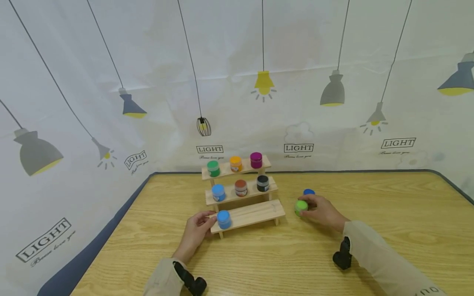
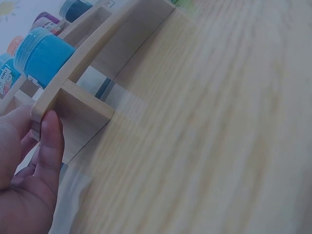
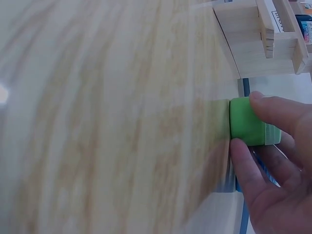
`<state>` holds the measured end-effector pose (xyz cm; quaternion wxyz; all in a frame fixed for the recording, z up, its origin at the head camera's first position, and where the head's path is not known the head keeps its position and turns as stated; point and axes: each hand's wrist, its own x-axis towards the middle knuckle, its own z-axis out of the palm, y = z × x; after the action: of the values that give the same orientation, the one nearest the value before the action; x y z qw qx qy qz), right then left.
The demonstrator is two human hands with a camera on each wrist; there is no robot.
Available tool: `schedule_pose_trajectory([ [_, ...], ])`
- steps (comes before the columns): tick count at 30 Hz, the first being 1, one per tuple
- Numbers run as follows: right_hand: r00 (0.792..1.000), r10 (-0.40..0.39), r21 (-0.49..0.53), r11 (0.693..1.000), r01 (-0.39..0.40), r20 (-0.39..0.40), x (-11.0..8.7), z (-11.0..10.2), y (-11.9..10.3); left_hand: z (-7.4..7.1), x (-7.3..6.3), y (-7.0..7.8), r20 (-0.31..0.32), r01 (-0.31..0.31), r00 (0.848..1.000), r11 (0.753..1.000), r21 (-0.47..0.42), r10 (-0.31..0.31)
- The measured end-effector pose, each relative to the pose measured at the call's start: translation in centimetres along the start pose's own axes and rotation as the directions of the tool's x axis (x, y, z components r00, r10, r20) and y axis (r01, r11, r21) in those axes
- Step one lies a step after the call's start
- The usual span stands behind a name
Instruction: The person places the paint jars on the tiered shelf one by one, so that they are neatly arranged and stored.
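Note:
A three-step wooden stand (image 1: 255, 211) bears several small paint jars. My left hand (image 1: 194, 232) pinches the left end of its lowest step between thumb and fingers, beside a light blue jar (image 1: 224, 220). In the left wrist view the fingers (image 2: 48, 141) curl under the board's edge. To the right of the stand, my right hand (image 1: 326, 213) grips a light green paint jar (image 3: 247, 122) between thumb and fingers, at the tabletop. Just behind that hand stands a dark blue jar (image 1: 309, 192), partly hidden.
On the middle step stand light blue (image 1: 218, 192), brown (image 1: 241, 188) and black (image 1: 263, 183) jars; green (image 1: 213, 168), orange (image 1: 235, 164) and purple (image 1: 256, 160) ones line the top. A lamp-printed cloth (image 1: 237, 102) hangs behind the wooden table (image 1: 259, 263).

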<state>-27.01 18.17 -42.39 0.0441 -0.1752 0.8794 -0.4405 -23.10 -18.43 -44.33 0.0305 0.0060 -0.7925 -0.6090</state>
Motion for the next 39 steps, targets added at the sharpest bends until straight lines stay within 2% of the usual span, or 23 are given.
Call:
schedule_pose_trajectory([
  [8,0.999,-0.033,-0.016,0.999,0.033,-0.009,-0.1,0.0,0.3,-0.1,-0.2,0.6,0.011,0.000,1.000,1.000,-0.002,0.000],
  [15,0.999,-0.041,-0.034,0.999,0.041,-0.003,-0.3,-0.6,-0.5,0.0,-1.8,3.6,0.016,0.003,1.000,1.000,0.001,-0.003],
  [19,0.999,-0.048,-0.029,0.998,0.048,-0.001,-0.4,-0.8,-0.9,0.0,-1.5,3.1,0.016,0.004,1.000,1.000,-0.002,-0.003],
  [27,0.996,-0.084,-0.032,0.996,0.084,-0.007,-0.9,-1.0,-1.8,-0.1,-0.1,0.5,0.016,0.000,1.000,1.000,-0.010,0.000],
  [33,0.994,-0.103,-0.006,0.995,0.103,-0.023,-1.2,-1.0,-3.4,0.0,0.1,0.3,0.004,-0.001,1.000,1.000,-0.006,0.001],
  [39,0.982,-0.186,0.026,0.982,0.187,-0.022,-0.8,0.1,-4.7,-0.1,0.0,0.3,0.002,0.001,1.000,1.000,-0.016,-0.001],
])
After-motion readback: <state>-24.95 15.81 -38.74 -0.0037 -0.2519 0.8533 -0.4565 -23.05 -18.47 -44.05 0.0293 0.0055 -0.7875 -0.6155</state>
